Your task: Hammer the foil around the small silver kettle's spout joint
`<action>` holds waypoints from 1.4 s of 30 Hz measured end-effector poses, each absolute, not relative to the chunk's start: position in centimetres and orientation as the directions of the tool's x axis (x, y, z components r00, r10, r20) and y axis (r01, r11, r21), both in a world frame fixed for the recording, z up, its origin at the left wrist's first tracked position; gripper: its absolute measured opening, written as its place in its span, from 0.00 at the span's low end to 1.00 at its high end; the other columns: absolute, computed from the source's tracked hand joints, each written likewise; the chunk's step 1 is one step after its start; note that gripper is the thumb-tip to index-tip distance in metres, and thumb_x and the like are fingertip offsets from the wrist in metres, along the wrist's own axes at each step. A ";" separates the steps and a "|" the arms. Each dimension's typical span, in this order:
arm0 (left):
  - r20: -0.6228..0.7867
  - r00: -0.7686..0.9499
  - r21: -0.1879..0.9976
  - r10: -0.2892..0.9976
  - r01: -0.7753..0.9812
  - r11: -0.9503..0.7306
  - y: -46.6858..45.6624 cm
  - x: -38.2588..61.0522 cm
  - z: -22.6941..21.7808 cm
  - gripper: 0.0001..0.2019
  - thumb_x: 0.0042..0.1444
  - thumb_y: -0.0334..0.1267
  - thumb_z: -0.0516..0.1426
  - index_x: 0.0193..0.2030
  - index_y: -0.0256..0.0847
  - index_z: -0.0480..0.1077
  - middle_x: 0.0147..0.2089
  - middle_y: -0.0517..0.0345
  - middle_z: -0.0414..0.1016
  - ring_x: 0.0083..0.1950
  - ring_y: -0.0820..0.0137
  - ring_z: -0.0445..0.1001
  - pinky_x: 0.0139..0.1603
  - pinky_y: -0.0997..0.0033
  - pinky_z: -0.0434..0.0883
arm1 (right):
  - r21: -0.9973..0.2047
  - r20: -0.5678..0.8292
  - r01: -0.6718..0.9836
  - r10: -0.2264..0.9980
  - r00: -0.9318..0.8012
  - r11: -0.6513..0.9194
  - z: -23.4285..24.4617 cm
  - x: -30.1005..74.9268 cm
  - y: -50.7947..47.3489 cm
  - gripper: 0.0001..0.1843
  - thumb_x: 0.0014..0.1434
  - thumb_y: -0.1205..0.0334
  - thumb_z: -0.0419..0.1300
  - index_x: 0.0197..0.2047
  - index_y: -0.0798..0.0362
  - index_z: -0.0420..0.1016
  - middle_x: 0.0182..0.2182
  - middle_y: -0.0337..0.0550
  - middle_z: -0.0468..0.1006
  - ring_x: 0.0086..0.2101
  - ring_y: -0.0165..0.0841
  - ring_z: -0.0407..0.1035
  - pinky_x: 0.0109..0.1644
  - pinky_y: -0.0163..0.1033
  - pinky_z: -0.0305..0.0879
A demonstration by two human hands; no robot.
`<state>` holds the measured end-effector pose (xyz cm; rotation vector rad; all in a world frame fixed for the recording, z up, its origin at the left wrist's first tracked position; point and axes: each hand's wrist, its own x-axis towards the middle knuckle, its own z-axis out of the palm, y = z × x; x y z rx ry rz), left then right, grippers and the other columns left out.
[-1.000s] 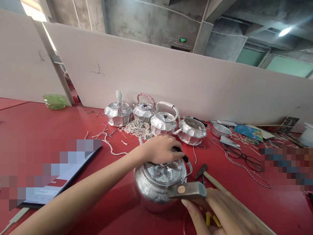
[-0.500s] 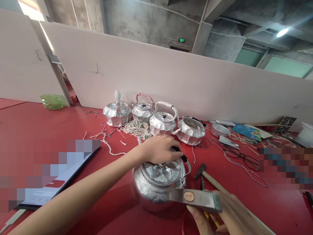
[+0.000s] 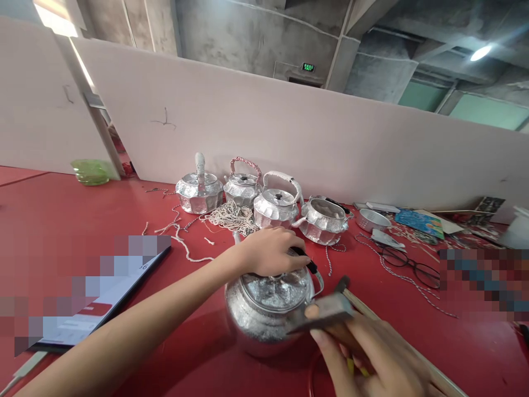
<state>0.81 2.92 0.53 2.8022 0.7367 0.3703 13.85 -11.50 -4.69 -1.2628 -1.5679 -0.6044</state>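
A silvery metal kettle (image 3: 258, 325) with its lid (image 3: 275, 291) on stands on the red table in front of me. My left hand (image 3: 270, 251) is closed over its black handle (image 3: 311, 264), part of which the fingers hide. Close to the kettle's right side, my right hand (image 3: 372, 353) grips a hammer (image 3: 333, 310) by its wooden handle. The hammer head is blurred and overlaps the kettle's side; I cannot tell whether they touch. Another hammer (image 3: 342, 284) lies on the table just behind the right hand.
Several hammered kettles (image 3: 276, 208) stand along the white partition (image 3: 289, 127), with a heap of cord (image 3: 233, 218) before them. A tablet (image 3: 103, 303) is at left. Glasses (image 3: 407, 267), a strainer (image 3: 372, 219) and loose cord (image 3: 397, 270) lie at right.
The hammer in my right hand has turned and shifted slightly up and left, its head now tilted and blurred. My left hand stays on the kettle handle.
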 end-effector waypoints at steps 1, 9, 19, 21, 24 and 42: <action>0.187 0.841 0.276 0.508 0.451 -0.849 2.9 0.8 0.5 0.16 0.58 0.47 0.46 0.40 0.42 0.71 0.39 0.56 0.73 0.39 0.68 0.70 0.40 0.68 0.64 | -0.210 0.896 0.920 0.442 0.046 0.330 -4.7 13.7 -11.5 0.08 0.51 0.57 0.58 0.29 0.53 0.69 0.17 0.35 0.66 0.18 0.23 0.58 0.24 0.33 0.54; 0.188 0.849 0.265 0.495 0.441 -0.858 2.8 0.9 0.7 0.17 0.58 0.47 0.45 0.41 0.42 0.71 0.39 0.56 0.73 0.38 0.68 0.70 0.40 0.69 0.64 | -0.092 0.868 0.953 0.493 -0.064 0.287 -4.0 14.5 -11.2 0.13 0.51 0.52 0.57 0.31 0.54 0.71 0.20 0.37 0.71 0.18 0.22 0.61 0.23 0.31 0.54; 0.179 0.844 0.267 0.505 0.453 -0.851 2.8 0.9 0.6 0.17 0.59 0.47 0.45 0.40 0.42 0.71 0.39 0.56 0.73 0.38 0.68 0.70 0.39 0.69 0.64 | -0.039 0.828 0.923 0.530 -0.184 0.382 -2.0 14.5 -11.2 0.09 0.49 0.55 0.58 0.27 0.52 0.69 0.20 0.34 0.70 0.20 0.24 0.60 0.29 0.33 0.55; 0.176 0.843 0.273 0.508 0.454 -0.848 2.8 0.9 0.7 0.16 0.59 0.47 0.45 0.40 0.42 0.71 0.39 0.56 0.73 0.38 0.68 0.70 0.39 0.69 0.64 | -0.060 0.810 0.924 0.560 -0.176 0.377 -1.8 14.2 -11.3 0.08 0.49 0.55 0.58 0.26 0.51 0.69 0.18 0.33 0.68 0.19 0.24 0.60 0.28 0.33 0.53; 0.165 0.842 0.282 0.514 0.459 -0.843 2.7 0.9 0.7 0.16 0.59 0.46 0.45 0.40 0.42 0.71 0.39 0.56 0.74 0.38 0.68 0.70 0.40 0.69 0.64 | -0.024 0.783 0.922 0.580 -0.224 0.388 -1.7 14.2 -11.3 0.08 0.48 0.55 0.58 0.26 0.50 0.69 0.17 0.32 0.67 0.19 0.23 0.59 0.26 0.33 0.52; 0.172 0.804 0.261 0.569 0.520 -0.814 2.5 1.1 0.5 0.17 0.58 0.48 0.44 0.38 0.42 0.71 0.39 0.55 0.74 0.38 0.65 0.71 0.38 0.65 0.64 | -0.419 0.683 0.816 0.730 -0.006 0.398 -1.8 15.3 -11.1 0.11 0.54 0.54 0.53 0.37 0.50 0.68 0.21 0.34 0.71 0.19 0.23 0.65 0.20 0.25 0.59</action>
